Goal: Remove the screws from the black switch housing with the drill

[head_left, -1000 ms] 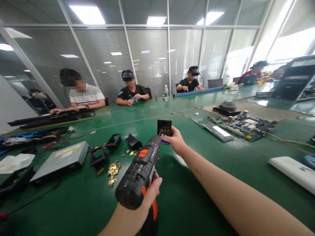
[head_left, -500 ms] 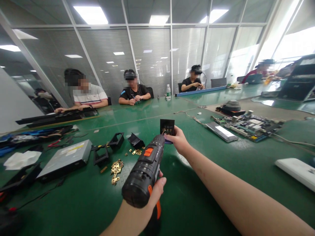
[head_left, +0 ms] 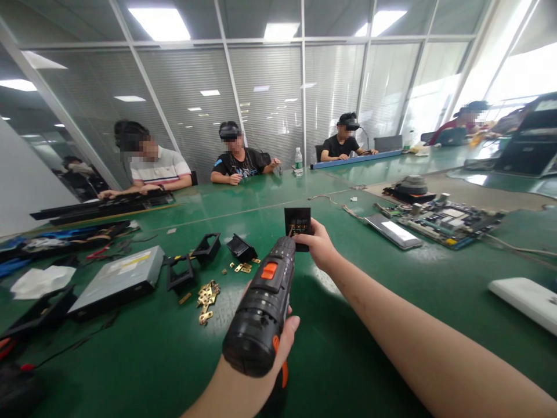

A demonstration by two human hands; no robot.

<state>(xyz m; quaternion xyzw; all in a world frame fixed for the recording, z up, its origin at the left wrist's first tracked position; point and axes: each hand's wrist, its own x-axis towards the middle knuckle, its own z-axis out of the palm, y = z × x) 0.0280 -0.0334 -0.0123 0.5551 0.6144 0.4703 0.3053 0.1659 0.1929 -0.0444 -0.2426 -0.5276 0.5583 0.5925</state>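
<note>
My left hand (head_left: 285,342) is wrapped round the grip of a black and orange cordless drill (head_left: 261,307), thumb along its side. The drill points forward, and its bit meets the face of a black square plastic part (head_left: 297,217) with small brass-coloured contacts. My right hand (head_left: 319,244) pinches this part by its lower edge, holding it upright above the green table. To the left of the drill lie a pile of brass strips (head_left: 208,299), a few loose brass pieces (head_left: 243,267) and several black plastic frames (head_left: 206,248). The exact contact of the bit is too small to tell.
A silver disc drive (head_left: 119,278) and white tissue (head_left: 42,281) lie at left. On the right are a circuit board (head_left: 450,217), a grey flat device (head_left: 393,231) and a white slab (head_left: 524,303). Co-workers (head_left: 243,162) sit along the table's far side.
The drill and black part have shifted slightly right in view, still held together. Across the table, one co-worker has moved a hand outward toward the bottle, and another has lowered their hands.
</note>
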